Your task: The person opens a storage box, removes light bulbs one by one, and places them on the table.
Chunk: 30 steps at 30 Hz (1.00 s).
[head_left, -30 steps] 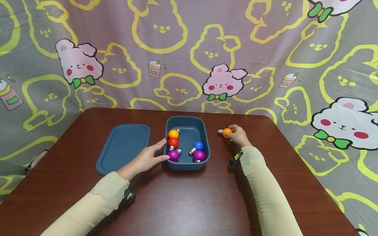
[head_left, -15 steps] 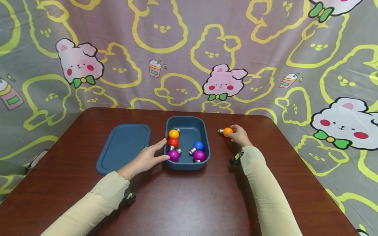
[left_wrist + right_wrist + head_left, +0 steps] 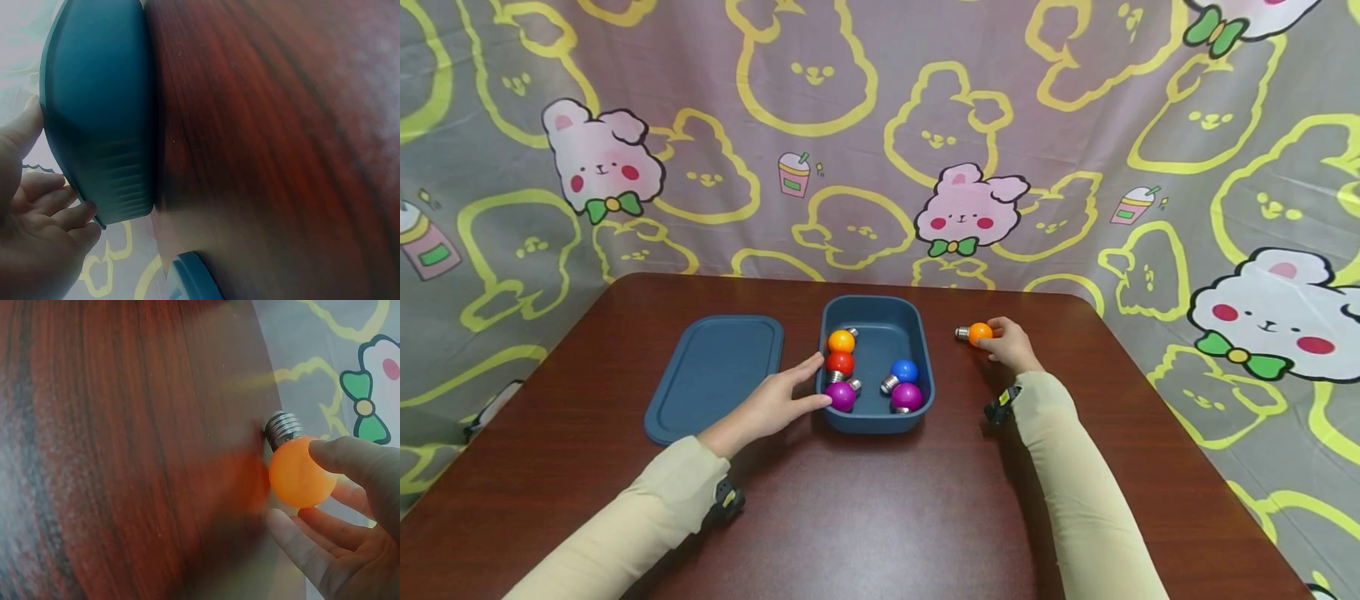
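My right hand point(image 3: 1011, 346) pinches an orange light bulb point(image 3: 980, 334) by its round globe, to the right of the box. Its metal screw base points left in the head view; in the right wrist view the bulb point(image 3: 301, 474) sits between thumb and fingertips, close to the table. My left hand point(image 3: 775, 406) touches the left rim of a blue rectangular box point(image 3: 874, 423), with the fingers spread along it. Inside the box lie an orange bulb point(image 3: 841, 341), a red bulb point(image 3: 840, 362) and a purple bulb point(image 3: 841, 397) on the left, and a blue bulb point(image 3: 904, 371) and another purple bulb point(image 3: 907, 397) on the right.
A flat blue lid point(image 3: 718, 375) lies on the brown wooden table point(image 3: 880, 517), left of the box and beside my left forearm. Behind the table hangs a patterned curtain point(image 3: 850, 142) with cartoon bears and rabbits.
My right hand and the orange bulb have shifted very slightly right and away from me. The left hand and the box stay put.
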### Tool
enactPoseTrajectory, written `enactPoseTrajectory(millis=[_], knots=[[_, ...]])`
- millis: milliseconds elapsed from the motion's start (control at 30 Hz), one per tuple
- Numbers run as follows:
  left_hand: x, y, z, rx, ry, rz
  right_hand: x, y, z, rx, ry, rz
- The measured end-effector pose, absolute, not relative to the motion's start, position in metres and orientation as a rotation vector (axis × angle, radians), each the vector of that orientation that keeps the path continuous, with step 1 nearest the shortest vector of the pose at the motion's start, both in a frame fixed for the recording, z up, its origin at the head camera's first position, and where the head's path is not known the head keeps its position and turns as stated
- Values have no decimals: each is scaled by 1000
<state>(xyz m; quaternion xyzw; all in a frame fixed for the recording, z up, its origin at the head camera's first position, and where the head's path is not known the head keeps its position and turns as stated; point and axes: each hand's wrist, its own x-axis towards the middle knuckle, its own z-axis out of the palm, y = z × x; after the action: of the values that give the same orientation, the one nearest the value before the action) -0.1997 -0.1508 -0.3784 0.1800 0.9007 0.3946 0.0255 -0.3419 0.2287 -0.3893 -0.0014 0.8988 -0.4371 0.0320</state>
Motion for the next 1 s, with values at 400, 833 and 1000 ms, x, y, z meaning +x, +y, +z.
enactPoseTrajectory(millis=[400, 833, 1000], knots=[[-199, -150, -377, 565, 2795, 1215, -343, 232, -388, 8, 2742, -1370], [-198, -150, -377, 556, 2794, 1207, -343, 232, -388, 12, 2736, -1391], [-198, -150, -377, 557, 2793, 1206, -342, 233, -387, 10, 2735, -1388]])
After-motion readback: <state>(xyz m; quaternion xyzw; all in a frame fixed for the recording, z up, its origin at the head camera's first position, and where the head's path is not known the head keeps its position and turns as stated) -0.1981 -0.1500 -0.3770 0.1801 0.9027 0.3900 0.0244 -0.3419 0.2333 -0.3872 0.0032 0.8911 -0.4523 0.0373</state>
